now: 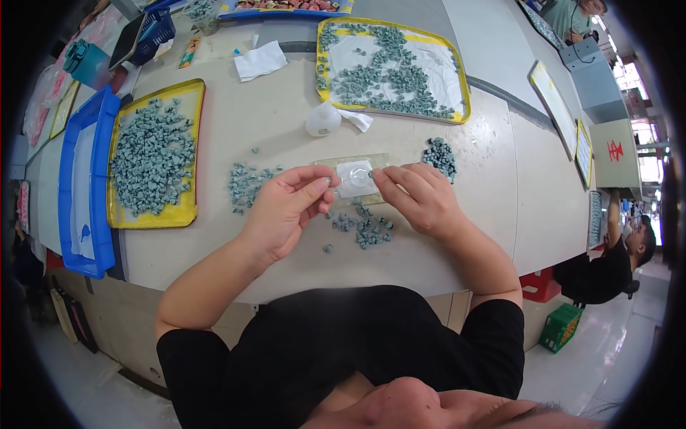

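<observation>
My left hand (289, 207) is closed, thumb and fingertips pinched together; what they hold, if anything, is too small to name. Opposite it, my right hand (423, 194) is closed too, its fingertips pinched near the edge of a small white sheet (350, 190). A round transparent piece (360, 176) lies on that sheet, over a transparent flat plate (379, 160) on the table. Small grey-green pieces (370, 230) are scattered just below the plate. Another loose group (246, 184) lies beside my left hand, and a denser heap (439, 157) is beyond my right hand.
At left, a yellow tray (199, 107) full of grey-green pieces stands beside a long blue tray (69, 171). Another yellow tray (464, 89) holds more at the back. A white rounded bottle (323, 120) and a folded white cloth (260, 61) lie mid-table. A person (607, 257) sits at right.
</observation>
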A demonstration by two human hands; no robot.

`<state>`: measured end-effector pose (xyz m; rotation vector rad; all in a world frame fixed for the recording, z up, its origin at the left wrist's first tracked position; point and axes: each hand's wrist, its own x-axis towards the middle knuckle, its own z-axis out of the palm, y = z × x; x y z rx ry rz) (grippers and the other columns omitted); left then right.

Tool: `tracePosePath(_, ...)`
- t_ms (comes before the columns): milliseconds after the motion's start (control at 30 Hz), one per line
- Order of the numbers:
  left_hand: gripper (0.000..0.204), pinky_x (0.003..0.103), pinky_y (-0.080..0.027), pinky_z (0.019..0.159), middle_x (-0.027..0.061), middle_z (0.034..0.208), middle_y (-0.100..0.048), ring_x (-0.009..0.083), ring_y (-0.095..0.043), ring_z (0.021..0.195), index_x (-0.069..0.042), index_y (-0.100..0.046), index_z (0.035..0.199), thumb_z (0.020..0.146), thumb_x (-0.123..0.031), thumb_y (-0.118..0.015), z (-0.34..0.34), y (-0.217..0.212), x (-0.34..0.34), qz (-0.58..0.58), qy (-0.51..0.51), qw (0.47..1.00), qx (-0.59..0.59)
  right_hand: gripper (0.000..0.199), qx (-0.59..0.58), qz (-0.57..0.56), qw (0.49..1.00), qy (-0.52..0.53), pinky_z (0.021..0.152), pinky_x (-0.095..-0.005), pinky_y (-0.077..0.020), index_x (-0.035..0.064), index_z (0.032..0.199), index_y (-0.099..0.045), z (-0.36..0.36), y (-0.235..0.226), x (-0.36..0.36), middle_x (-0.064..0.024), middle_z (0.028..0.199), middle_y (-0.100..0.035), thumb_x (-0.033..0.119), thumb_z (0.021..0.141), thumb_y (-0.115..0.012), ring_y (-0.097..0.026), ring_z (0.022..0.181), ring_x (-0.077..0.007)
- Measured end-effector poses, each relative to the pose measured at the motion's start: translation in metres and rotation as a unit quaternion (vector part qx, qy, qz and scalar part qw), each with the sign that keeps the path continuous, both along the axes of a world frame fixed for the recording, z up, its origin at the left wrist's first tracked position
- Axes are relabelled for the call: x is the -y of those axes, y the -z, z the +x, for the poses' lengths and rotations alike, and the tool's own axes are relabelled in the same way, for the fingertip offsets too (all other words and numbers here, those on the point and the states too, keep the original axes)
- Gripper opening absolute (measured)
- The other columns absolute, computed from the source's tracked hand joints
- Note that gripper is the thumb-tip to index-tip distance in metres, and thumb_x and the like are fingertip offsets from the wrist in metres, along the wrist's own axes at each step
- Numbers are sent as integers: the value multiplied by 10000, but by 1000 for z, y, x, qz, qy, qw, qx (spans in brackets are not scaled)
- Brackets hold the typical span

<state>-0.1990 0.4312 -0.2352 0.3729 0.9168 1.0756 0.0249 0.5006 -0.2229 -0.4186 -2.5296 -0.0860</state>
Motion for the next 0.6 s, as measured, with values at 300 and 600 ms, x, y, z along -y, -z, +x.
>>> tracePosePath(300, 246, 224, -476, 722, 75, 975, -608, 92, -546, 786, 13, -538, 1131, 897, -62, -552, -8, -6, 5, -7, -4, 1000, 8, 309, 24, 16, 1000, -10, 587, -289, -470, -55, 978, -629, -15, -1, 5, -96, 895, -580, 29, 682, -601, -590, 716, -202)
tracePosePath(600, 129, 213, -350, 505, 23, 764, -514, 91, -450, 600, -64, -467, 885, 953, -173, -475, 4, -40, 14, 9, 15, 999, -35, 282, -78, -17, 997, 8, 545, -293, -476, -13, 936, -642, -4, -37, 9, -80, 814, -596, -4, 660, -701, -593, 657, -199)
